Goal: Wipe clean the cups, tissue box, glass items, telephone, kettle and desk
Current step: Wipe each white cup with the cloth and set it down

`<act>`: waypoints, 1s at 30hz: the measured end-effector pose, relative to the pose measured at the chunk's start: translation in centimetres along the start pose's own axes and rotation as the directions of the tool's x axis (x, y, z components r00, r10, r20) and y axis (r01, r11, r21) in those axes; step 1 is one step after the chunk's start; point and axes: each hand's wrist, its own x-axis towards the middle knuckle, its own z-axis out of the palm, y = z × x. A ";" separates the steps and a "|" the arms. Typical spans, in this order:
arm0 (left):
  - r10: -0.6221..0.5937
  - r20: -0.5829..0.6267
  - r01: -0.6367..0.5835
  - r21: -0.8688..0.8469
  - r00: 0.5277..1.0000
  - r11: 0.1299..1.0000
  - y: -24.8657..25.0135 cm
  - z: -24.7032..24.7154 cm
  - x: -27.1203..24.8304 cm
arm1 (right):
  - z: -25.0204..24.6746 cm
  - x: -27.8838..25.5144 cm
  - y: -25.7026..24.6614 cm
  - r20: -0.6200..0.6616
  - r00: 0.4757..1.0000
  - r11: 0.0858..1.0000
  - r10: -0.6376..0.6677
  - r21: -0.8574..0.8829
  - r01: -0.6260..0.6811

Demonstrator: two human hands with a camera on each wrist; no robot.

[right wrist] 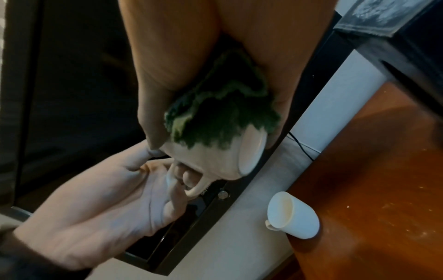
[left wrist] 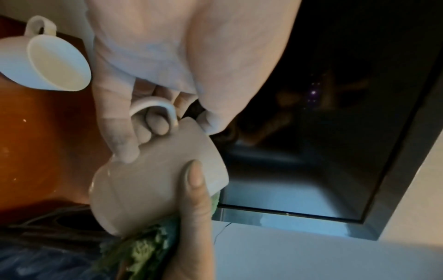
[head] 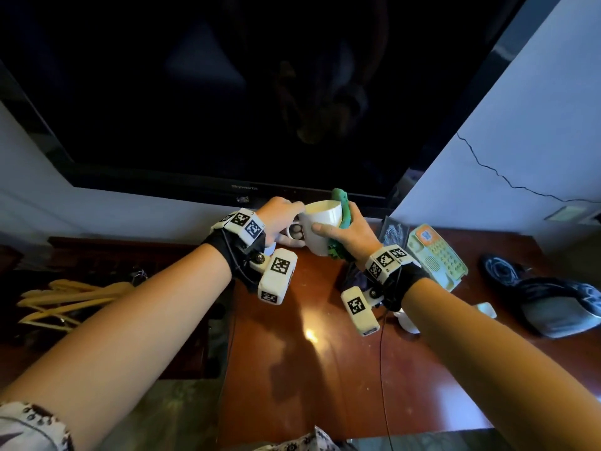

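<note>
White cup (head: 322, 227), green cloth (head: 343, 206)

Dark television (head: 227, 92) on pale wall (head: 520, 141), hangers (head: 65, 297) left

Head view: high, looks forward and down along both forearms, over desk (head: 325, 369) toward television (head: 227, 92).
Left wrist view: very near, looks along left hand (left wrist: 148, 62) onto white cup (left wrist: 153, 180).
Right wrist view: very near, looks along right hand (right wrist: 172, 56), facing opposite way.
Shared by all: white cup, television frame, desk; wrist views also second cup (left wrist: 48, 62).
</note>
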 end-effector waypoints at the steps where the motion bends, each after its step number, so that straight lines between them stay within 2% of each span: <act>1: 0.008 -0.025 -0.007 0.031 1.000 0.999 -0.2 0.0 0.3 | 0.0 0.0 0.0 0.030 0.999 1.000 0.029 0.000 -0.029; 5: 0.093 -0.135 -0.059 0.235 0.986 0.970 -2.1 0.0 1.6 | -0.1 0.9 0.3 0.101 0.976 0.979 0.193 -0.080 -0.185; 8: 0.182 -0.174 -0.093 0.423 0.968 0.901 -3.3 0.3 2.6 | 0.4 2.7 1.7 0.037 0.948 0.938 0.317 -0.162 -0.307; 11: 0.234 -0.165 -0.094 0.592 0.958 0.801 -4.5 0.6 3.9 | 0.6 4.2 2.8 -0.026 0.917 0.857 0.399 -0.345 -0.383; 15: 0.201 -0.115 -0.068 0.690 0.973 0.721 -6.6 1.5 6.4 | 0.3 6.0 5.2 -0.117 0.867 0.769 0.485 -0.414 -0.486; 19: 0.132 -0.014 -0.061 0.836 0.991 0.546 -8.6 2.0 8.8 | 0.8 7.5 7.4 -0.166 0.814 0.696 0.557 -0.441 -0.566; 21: 0.098 0.004 -0.051 0.872 0.995 0.487 -9.5 2.0 9.8 | 1.2 8.3 8.2 -0.180 0.790 0.666 0.586 -0.449 -0.596; 24: 0.053 0.035 -0.053 0.921 0.998 0.386 -10.4 2.1 11.3 | 1.6 9.6 9.6 -0.184 0.769 0.648 0.612 -0.440 -0.622; 28: 0.064 0.070 -0.081 0.978 0.996 0.194 -11.5 2.3 13.8 | 1.7 10.8 11.3 -0.181 0.753 0.641 0.632 -0.424 -0.640; 30: 0.060 0.070 -0.079 0.985 0.996 0.152 -11.9 2.4 14.9 | 1.6 11.5 11.8 -0.190 0.743 0.638 0.642 -0.405 -0.655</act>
